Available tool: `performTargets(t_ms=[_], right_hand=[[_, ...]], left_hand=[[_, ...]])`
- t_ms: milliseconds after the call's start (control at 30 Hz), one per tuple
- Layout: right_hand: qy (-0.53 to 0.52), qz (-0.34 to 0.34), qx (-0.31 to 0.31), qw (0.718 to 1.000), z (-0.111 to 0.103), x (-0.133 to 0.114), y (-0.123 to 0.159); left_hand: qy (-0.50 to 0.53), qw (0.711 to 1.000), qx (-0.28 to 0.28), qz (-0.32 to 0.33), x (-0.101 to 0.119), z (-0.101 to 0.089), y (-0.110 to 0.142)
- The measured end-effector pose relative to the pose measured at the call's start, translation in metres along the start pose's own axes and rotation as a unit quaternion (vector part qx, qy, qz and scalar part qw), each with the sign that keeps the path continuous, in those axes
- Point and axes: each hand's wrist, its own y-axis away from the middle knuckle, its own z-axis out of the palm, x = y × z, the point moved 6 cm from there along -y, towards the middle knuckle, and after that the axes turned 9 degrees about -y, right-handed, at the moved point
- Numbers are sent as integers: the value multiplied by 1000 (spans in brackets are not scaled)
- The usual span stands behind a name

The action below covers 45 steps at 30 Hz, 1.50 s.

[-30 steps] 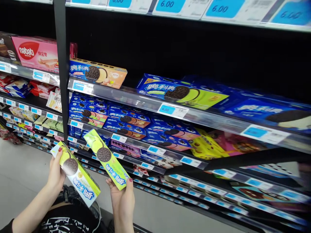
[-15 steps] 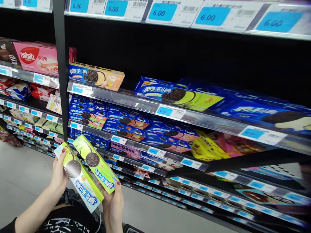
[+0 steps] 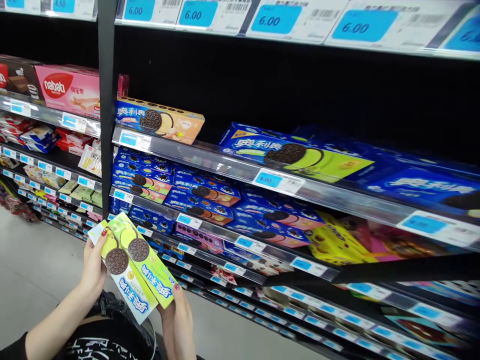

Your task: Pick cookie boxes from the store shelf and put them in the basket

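Observation:
Two slim cookie boxes lie side by side in my hands, tilted, their fronts facing up. My left hand (image 3: 94, 265) grips the white-and-green cookie box (image 3: 125, 280) near its upper end, thumb on the front. My right hand (image 3: 175, 310) holds the green cookie box (image 3: 150, 265) by its lower right corner, thumb on the edge. Both boxes show a dark round cookie and blue-and-white lettering. Their long edges touch or nearly touch. The fingers beneath the boxes are mostly hidden.
A shelf rack ahead carries a blue-and-orange cookie box (image 3: 159, 120), a blue-and-green cookie box (image 3: 296, 152) and stacked blue boxes (image 3: 202, 197). Beyond a dark upright post (image 3: 107, 115) stands a pink wafer box (image 3: 69, 87). Price tags line the shelf edges. Grey floor (image 3: 45, 265) lies below left.
The green box has moved left and down against the white-and-green one, closing the gap between them. The shelves have shifted slightly right in view. Both hands keep their grip.

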Motion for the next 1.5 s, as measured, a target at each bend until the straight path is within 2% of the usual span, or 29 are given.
performTargets(t_ms=[100,167,267,367,467,600,733,800,867,967,1100,1267,1500], right_hand=[[72,20,-86,994,11,-4,4],[108,23,-161,981,23,-7,9],[119,48,-226,966,38,-4,18],[96,70,-211,970,46,4,23],[75,57,-174,980,52,14,24],[1,43,-145,988,62,31,26],[-39,13,-127,991,69,43,30],[-38,-6,-118,992,69,47,32],[-30,-16,-110,993,67,50,34],[-22,-28,-98,995,62,51,38],[-14,-45,-76,996,58,46,43],[10,-49,-79,996,56,44,45],[23,-33,-83,996,54,50,45]], left_hand=[[-41,999,-21,2,2,2,-5],[-83,995,-61,-2,4,10,-10],[-166,972,-165,-5,9,38,-17],[-276,924,-262,31,21,80,-21],[-401,850,-327,100,37,124,-18],[-559,713,-392,162,50,170,1],[-660,570,-456,178,45,196,25],[-684,521,-476,184,40,203,34],[-697,489,-490,188,35,208,41],[-700,462,-510,188,29,211,48],[-702,451,-520,182,27,214,51],[-700,459,-523,161,29,215,52],[-675,486,-537,142,30,215,51]])
